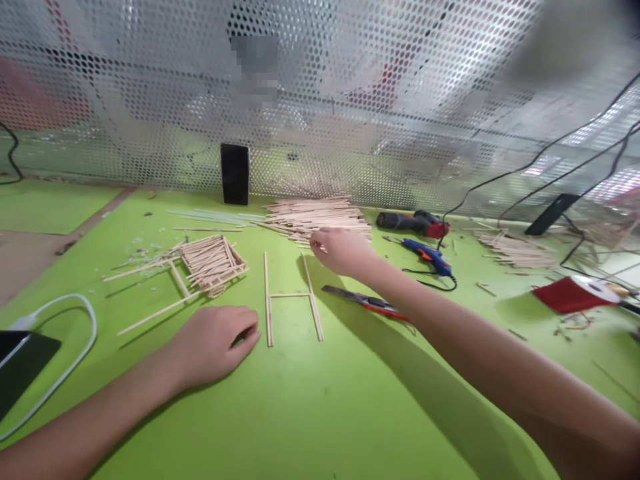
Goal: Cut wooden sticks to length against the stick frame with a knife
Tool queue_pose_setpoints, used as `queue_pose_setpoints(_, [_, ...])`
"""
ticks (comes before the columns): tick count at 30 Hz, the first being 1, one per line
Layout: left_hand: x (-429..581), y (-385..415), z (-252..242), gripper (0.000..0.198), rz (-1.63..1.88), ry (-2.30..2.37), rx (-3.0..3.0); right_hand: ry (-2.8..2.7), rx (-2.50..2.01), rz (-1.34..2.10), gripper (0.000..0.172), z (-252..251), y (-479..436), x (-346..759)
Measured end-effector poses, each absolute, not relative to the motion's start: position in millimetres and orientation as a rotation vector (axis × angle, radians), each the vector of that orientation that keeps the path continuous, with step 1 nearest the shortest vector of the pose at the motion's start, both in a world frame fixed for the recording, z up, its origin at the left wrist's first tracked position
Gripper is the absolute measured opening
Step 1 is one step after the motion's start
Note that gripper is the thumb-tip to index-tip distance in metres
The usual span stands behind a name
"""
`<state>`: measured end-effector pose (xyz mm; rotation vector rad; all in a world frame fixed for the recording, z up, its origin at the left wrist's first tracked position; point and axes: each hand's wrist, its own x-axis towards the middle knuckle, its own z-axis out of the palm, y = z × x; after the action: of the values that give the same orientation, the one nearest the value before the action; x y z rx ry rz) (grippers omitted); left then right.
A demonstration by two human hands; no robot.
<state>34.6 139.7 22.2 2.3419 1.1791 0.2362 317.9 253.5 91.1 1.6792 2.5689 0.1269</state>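
On a green tabletop [325,413], the left hand [217,343] lies loosely half-open, left of an H-shaped pale-wood frame [290,295]. The right hand [345,251] is at the far pale-wood stick pile [320,215], grip unclear.

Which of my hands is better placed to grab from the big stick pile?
Likely your right hand: it's at the stick pile, while your left hand rests near the H-shaped frame.

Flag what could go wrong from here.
The left hand lies right beside the stick frame and could nudge it crooked. The knife lies close to the right forearm, which might catch it. Disturbing the stick pile at the right hand could make it slide.
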Motion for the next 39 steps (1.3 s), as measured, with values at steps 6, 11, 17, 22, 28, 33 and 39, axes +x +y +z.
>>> queue_pose_setpoints(6, [33.3, 138.2, 20.8, 0.034, 0.246, 1.156, 2.347, 2.423, 1.676, 0.177, 0.032, 72.3, 290.4, 298.6])
queue_pose_setpoints(11, [33.9, 138.5, 22.5, 0.032, 0.229, 1.143, 2.329, 2.386, 1.669, 0.182, 0.035, 65.3, 295.2, 297.5])
queue_pose_setpoints(17, [35.3, 139.9, 24.3, 0.028, 0.229, 1.149, 2.341, 2.360, 1.638, 0.194, 0.035, 65.9, 301.1, 296.9])
queue_pose_setpoints(22, [35.8, 140.2, 24.1, 0.026, 0.238, 1.148, 2.344, 2.358, 1.586, 0.244, 0.035, 62.6, 305.5, 298.4])
queue_pose_setpoints(28, [36.1, 140.2, 25.7, 0.028, 0.230, 1.137, 2.334, 2.435, 1.504, 0.327, 0.033, 61.8, 301.9, 301.9])
queue_pose_setpoints(33, [35.8, 141.5, 24.1, 0.029, 0.231, 1.132, 2.344, 2.561, 1.573, 0.432, 0.028, 82.3, 288.1, 299.8])
queue_pose_setpoints(39, [34.4, 141.1, 23.6, 0.030, 0.262, 1.120, 2.364, 2.681, 1.844, 0.275, 0.026, 123.1, 217.5, 304.5])
